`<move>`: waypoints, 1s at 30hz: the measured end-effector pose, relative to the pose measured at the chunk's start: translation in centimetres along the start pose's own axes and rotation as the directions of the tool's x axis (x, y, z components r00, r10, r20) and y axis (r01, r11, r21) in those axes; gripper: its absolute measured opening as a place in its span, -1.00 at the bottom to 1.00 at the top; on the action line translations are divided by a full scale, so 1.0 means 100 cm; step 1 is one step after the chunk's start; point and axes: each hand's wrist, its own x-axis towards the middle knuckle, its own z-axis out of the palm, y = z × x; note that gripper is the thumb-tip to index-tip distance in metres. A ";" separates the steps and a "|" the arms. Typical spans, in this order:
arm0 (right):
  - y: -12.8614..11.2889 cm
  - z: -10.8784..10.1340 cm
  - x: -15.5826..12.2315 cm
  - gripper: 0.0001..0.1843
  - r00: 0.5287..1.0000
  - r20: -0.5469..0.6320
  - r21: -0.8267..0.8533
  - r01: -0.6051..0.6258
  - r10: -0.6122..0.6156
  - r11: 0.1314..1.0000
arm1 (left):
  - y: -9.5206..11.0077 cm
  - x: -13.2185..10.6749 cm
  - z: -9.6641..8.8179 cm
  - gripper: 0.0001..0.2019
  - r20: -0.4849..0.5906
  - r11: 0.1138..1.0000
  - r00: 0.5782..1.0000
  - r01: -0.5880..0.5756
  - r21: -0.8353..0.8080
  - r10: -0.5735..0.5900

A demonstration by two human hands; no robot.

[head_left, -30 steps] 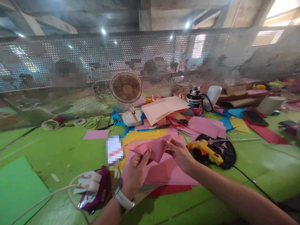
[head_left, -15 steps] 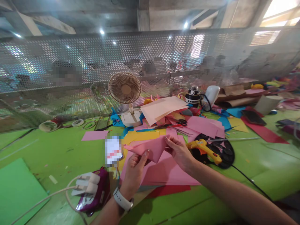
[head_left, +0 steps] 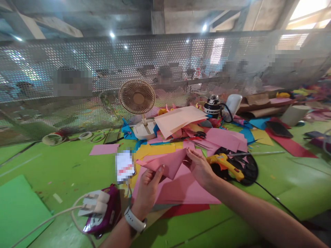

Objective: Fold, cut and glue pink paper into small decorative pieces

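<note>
Both hands hold a folded pink paper piece above a stack of pink sheets on the green table. My left hand, with a white watch on its wrist, pinches the piece's lower left part with closed fingers. My right hand grips its right corner between thumb and fingers. The piece is shaped like a triangle pointing left.
A yellow glue gun lies on a black mat just right of my right hand. A purple power strip with white plugs sits at the lower left. A small fan, scissors, tape rolls and loose coloured paper lie behind.
The hands and the pink piece have barely moved; my right hand has shifted its grip slightly lower on the right corner.
</note>
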 end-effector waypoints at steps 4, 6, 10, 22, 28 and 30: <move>-0.003 -0.002 0.002 -0.81 0.998 -0.030 -0.030 0.047 -0.048 0.998 | -0.003 0.002 -0.001 -0.78 0.000 1.000 1.000 -0.002 -0.024 0.002; -0.005 -0.003 0.004 -0.80 0.998 -0.033 -0.052 0.051 -0.052 0.997 | -0.005 0.003 -0.002 -0.78 -0.016 1.000 1.000 -0.011 -0.018 0.011; -0.005 -0.004 0.004 -0.78 1.000 0.023 -0.106 0.018 -0.016 0.994 | -0.004 0.003 -0.002 -0.79 -0.021 0.998 1.000 -0.003 -0.059 0.001; 0.006 0.002 -0.016 -0.67 0.950 0.215 -0.498 -0.095 0.228 0.862 | 0.004 0.000 0.005 -0.84 0.071 0.948 0.991 0.127 -0.291 -0.111; 0.014 0.003 -0.021 -0.64 0.952 0.216 -0.549 -0.065 0.216 0.833 | 0.004 -0.002 0.005 -0.84 0.144 0.941 0.986 0.130 -0.311 -0.088; 0.015 0.002 -0.021 -0.62 0.950 0.226 -0.534 -0.065 0.217 0.843 | 0.003 -0.002 0.004 -0.83 0.138 0.941 0.986 0.129 -0.312 -0.090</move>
